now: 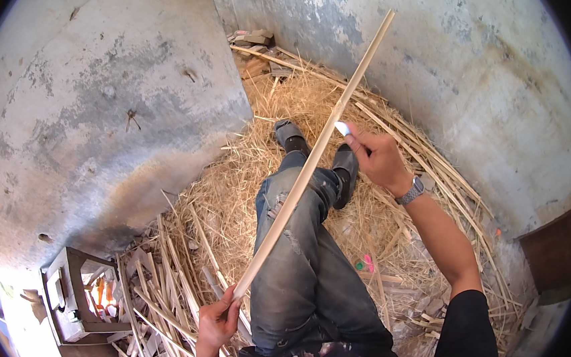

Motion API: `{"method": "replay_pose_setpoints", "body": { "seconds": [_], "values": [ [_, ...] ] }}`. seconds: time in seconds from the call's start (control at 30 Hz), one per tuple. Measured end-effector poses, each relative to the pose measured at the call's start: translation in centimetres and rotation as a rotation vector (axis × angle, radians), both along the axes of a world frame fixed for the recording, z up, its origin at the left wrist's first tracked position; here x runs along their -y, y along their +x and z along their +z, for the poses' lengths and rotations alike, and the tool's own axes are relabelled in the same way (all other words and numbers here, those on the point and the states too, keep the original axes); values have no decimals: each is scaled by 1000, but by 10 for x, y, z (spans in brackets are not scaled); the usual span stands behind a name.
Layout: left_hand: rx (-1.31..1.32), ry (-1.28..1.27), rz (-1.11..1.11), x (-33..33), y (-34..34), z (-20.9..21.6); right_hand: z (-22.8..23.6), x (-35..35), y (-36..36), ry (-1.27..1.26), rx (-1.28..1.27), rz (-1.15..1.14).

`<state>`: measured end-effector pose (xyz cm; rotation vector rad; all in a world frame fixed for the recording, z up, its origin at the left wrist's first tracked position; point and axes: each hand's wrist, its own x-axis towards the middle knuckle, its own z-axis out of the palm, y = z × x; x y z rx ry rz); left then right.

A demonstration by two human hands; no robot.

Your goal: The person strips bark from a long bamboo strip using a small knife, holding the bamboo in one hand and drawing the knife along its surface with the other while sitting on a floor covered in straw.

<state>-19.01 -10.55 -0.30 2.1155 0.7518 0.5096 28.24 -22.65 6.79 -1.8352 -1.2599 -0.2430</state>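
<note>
Right across my legs, over my worn jeans [284,293], I've got a long pale wood strip [285,210] running at a slant from lower left to upper right. My left hand [216,323] has the near end pinched between thumb and fingers. My right hand [381,161], the one with the watch [412,191] on the wrist, is closed on a small white piece [342,128] right beside the strip, too washed out to tell what it is or if they're touching. Floor's a mess, lol: shavings [306,96] around my shoes [345,174], a heap of sticks [173,281] on my left, and more long sticks along the wall [479,83] on my right.
</note>
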Motion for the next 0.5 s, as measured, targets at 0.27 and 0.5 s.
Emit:
{"method": "replay_pose_setpoints", "body": {
  "seconds": [0.27,0.5],
  "values": [
    [-15,-73,22,6,7,10,-7,-3,5,36,-23,22],
    [-14,-76,15,12,10,20,-10,0,-6,48,-101,53]
  ]
}}
